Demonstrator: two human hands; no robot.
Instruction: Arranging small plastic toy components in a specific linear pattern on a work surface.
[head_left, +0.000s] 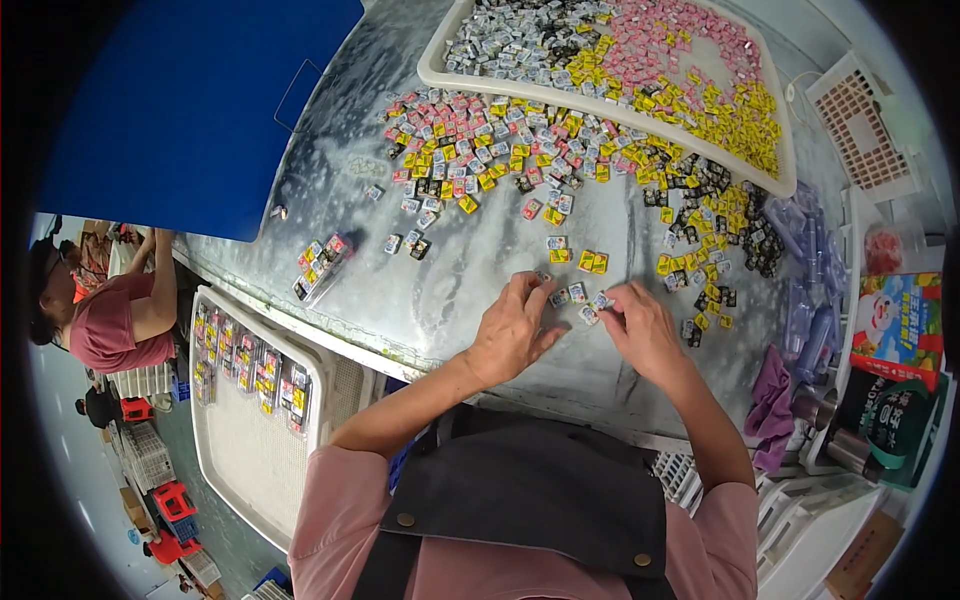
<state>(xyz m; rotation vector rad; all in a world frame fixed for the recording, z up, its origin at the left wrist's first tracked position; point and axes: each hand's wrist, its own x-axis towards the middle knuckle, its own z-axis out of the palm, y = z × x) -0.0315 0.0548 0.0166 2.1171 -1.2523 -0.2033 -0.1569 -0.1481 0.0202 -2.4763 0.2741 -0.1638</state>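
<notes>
My right hand pinches a small white-and-blue block between thumb and fingertips. Just by it, two more white-and-blue blocks, one of them this block, lie on the grey table. My left hand is over the table with its fingers bent and its thumb apart. Another small block shows at its fingertips; whether they touch it is unclear. Slightly farther off are a pair of yellow blocks and a stacked pair of mixed blocks.
Loose blocks spread below a white tray heaped with pink, yellow, black and white ones. A filled clear case lies left; more stand in a lower tray. Clear plastic cases line the right edge. A co-worker is far left.
</notes>
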